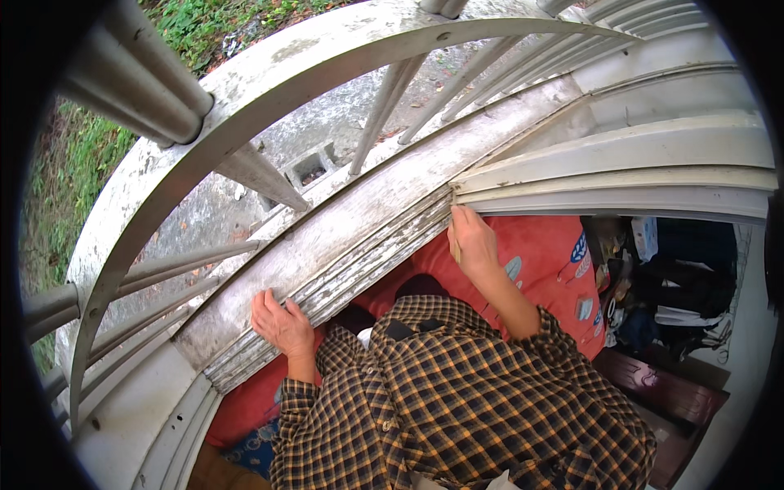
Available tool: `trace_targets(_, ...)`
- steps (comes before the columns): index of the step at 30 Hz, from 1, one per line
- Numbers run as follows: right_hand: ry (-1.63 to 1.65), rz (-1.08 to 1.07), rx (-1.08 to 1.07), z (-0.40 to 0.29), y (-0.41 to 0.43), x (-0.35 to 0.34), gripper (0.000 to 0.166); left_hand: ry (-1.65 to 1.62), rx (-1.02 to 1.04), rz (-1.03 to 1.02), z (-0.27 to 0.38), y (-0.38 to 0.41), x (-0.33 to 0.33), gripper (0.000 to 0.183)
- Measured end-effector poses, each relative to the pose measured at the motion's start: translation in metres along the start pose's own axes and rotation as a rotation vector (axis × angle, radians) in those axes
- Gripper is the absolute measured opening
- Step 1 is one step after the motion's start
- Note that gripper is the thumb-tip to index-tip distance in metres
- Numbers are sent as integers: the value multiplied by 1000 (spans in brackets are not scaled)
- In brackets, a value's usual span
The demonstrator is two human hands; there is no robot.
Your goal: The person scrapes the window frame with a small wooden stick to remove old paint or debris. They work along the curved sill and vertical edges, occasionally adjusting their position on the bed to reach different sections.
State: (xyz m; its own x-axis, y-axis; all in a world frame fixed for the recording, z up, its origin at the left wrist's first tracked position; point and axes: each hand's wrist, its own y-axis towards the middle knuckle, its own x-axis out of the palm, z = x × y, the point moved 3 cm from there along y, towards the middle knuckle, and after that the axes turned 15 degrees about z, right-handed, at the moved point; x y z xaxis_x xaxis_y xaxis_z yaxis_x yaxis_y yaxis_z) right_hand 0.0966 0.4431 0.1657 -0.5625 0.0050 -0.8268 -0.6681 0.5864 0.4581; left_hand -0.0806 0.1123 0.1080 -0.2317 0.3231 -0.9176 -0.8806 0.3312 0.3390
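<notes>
My left hand rests with its fingers spread a little on the stained window sill, beside the dirty sliding window track. Farther right, my right hand pinches a thin, light brown stick-like tool. The tool's upper end lies near the corner where the track meets the edge of the white sliding window frame. Flaking paint or grime covers the ridges of the track. How far the tool's tip reaches into the corner cannot be told.
Beyond the sill stand metal window bars with a curved flat crosspiece. Outside are a concrete ledge and green plants. A red patterned cloth spreads below the window. Dark cluttered items and a dark red box are at the right.
</notes>
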Motion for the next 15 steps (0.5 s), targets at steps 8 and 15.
trace_targets(8, 161, -65, -9, -23, -5, -4, 17, 6, -5, -6, 2, -1, -2, 48)
trace_targets(15, 29, -168, -77, -20, -39, 22, 27, 0, 34, 24, 2, -2, 0, 46)
